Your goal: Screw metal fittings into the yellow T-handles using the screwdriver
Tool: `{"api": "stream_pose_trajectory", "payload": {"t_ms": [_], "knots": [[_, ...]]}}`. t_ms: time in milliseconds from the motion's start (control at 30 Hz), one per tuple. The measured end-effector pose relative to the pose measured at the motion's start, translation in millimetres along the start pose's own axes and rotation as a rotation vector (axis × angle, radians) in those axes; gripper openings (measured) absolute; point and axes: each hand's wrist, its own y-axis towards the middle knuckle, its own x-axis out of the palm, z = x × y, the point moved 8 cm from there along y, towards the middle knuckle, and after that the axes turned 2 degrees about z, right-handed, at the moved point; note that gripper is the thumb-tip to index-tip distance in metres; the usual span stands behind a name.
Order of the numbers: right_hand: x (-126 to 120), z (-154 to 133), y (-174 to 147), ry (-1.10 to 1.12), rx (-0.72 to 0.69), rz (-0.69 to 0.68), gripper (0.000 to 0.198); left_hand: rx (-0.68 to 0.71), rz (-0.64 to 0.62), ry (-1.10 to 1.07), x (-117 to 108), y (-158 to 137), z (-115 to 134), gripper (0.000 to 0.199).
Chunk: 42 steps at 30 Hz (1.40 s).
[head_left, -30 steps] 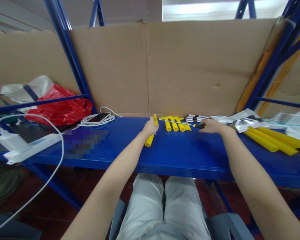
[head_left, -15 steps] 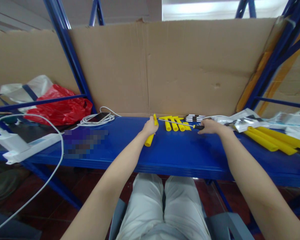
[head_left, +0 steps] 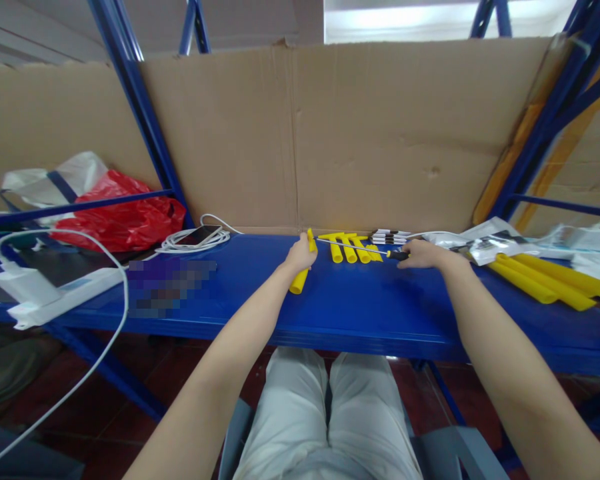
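My left hand (head_left: 300, 256) is closed around a yellow T-shaped plastic tube (head_left: 297, 284), whose open lower end tilts toward me. In my closed right hand (head_left: 424, 254) is a screwdriver (head_left: 396, 255) with a black and yellow handle. Its long thin shaft points left, and the tip reaches the upper part of the tube by my left fingers. Whether the tip sits in a screw is too small to tell. Behind the shaft, several similar yellow T-shaped pieces (head_left: 350, 253) lie in a row on the blue table (head_left: 350, 313).
Black-and-white striped pieces (head_left: 389, 237) lie against the cardboard wall (head_left: 380, 133). To the right are plastic packets (head_left: 500, 241) and long yellow tubes (head_left: 527, 281). On the left stand a white power strip (head_left: 70, 293), a coiled cable (head_left: 195, 248) and a red bag (head_left: 130, 210).
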Motion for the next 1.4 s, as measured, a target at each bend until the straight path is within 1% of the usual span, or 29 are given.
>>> {"api": "stream_pose_trajectory", "payload": {"t_ms": [100, 200, 267, 400, 467, 600, 767, 833, 1033, 1133, 1233, 1300, 1400], "knots": [[-3, -2, -2, -0.008, 0.018, 0.027, 0.012, 0.005, 0.0, -0.002, 0, 0, 0, 0.032], [3, 0, -4, 0.062, 0.059, -0.049, 0.015, 0.004, -0.002, 0.011, 1, 1, -1, 0.033], [7, 1, -5, 0.119, 0.06, -0.088, 0.016, 0.001, 0.0, 0.016, 1, 2, -1, 0.034], [9, 3, -3, 0.189, 0.031, -0.092, 0.017, -0.002, 0.007, 0.001, 0, 2, -2, 0.034], [9, 4, -1, 0.187, 0.023, -0.074, 0.017, -0.001, 0.012, -0.006, 0, 1, -2, 0.034], [4, 4, 0, 0.1, 0.031, -0.017, 0.013, 0.001, 0.013, -0.012, -1, 1, -1, 0.035], [9, 1, -3, 0.119, 0.025, -0.092, 0.016, 0.004, 0.006, 0.005, 0, 1, -1, 0.034], [10, 0, -3, 0.127, 0.009, -0.094, 0.017, 0.006, 0.005, 0.006, 0, 1, 0, 0.033], [12, 2, -3, 0.191, -0.014, -0.101, 0.008, 0.013, 0.007, 0.004, 0, 1, 0, 0.034], [9, 0, -2, 0.163, -0.033, -0.065, 0.008, 0.01, 0.001, 0.001, 1, 1, -1, 0.035], [0, -2, -1, 0.089, -0.037, 0.03, 0.013, 0.006, 0.002, -0.008, 1, 2, -1, 0.035], [-4, -1, -1, 0.062, -0.003, 0.067, 0.014, 0.009, 0.008, -0.012, 1, 2, -1, 0.034], [-5, 1, -2, 0.077, 0.049, 0.058, 0.011, 0.014, 0.013, -0.018, 0, 1, -1, 0.034]]}}
